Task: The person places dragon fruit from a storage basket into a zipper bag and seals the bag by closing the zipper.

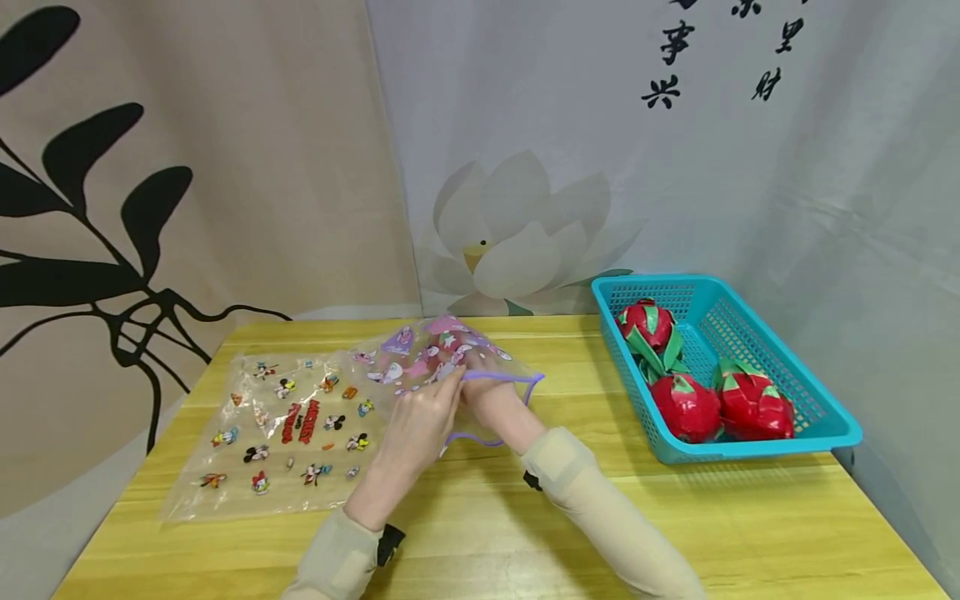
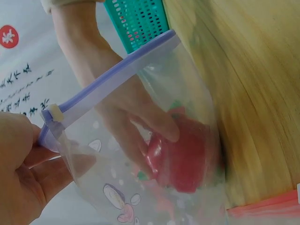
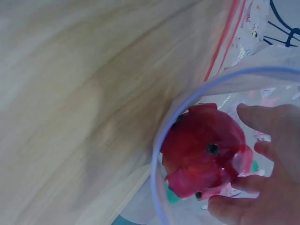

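One red fruit (image 3: 206,147) lies inside the zip bag (image 2: 124,201), against the loosely spread right hand (image 3: 276,176), while the left hand (image 1: 422,417) pinches the bag's purple rim (image 2: 112,74).

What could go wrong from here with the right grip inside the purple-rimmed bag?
The left grip pinches the purple rim at one end, near its slider, so the mouth might sag against the right grip. The red fruit inside has protruding flaps, which may catch on the thin plastic. And the purple-rimmed bag seems to overlap the flat cartoon-print bag, so a tug could drag both.
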Tool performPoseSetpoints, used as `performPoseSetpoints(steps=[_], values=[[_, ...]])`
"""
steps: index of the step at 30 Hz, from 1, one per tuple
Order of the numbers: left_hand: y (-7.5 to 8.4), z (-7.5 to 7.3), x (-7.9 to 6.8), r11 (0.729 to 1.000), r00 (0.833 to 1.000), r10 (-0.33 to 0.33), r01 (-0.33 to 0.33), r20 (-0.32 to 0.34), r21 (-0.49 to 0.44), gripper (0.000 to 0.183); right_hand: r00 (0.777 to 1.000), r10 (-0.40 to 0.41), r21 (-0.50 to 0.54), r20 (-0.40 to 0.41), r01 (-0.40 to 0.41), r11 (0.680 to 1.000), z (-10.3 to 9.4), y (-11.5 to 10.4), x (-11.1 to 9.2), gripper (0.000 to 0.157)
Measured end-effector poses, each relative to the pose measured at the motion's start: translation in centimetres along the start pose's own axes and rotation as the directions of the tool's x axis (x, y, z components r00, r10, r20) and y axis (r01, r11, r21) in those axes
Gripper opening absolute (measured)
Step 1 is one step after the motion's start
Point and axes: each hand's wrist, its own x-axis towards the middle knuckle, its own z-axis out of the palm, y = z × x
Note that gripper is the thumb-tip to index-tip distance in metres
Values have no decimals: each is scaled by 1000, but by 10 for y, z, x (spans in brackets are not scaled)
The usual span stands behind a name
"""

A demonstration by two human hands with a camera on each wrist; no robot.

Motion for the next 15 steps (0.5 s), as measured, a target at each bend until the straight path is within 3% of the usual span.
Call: performPoseSetpoints(steps=[4, 9, 15], values=[[0, -1, 1, 1000, 1000, 3, -3, -1, 1, 26, 992, -83, -44, -98, 79, 996, -1, 3, -13, 41], [-1, -1, 1, 1000, 1000, 3, -3, -2, 4, 25, 934, -203, -23, -295, 205, 978, 0, 11, -31, 28], [-3, -1, 1, 1000, 1000, -1, 1, -5, 5, 26, 909, -287, -96, -303, 270, 958, -12, 24, -60, 48]])
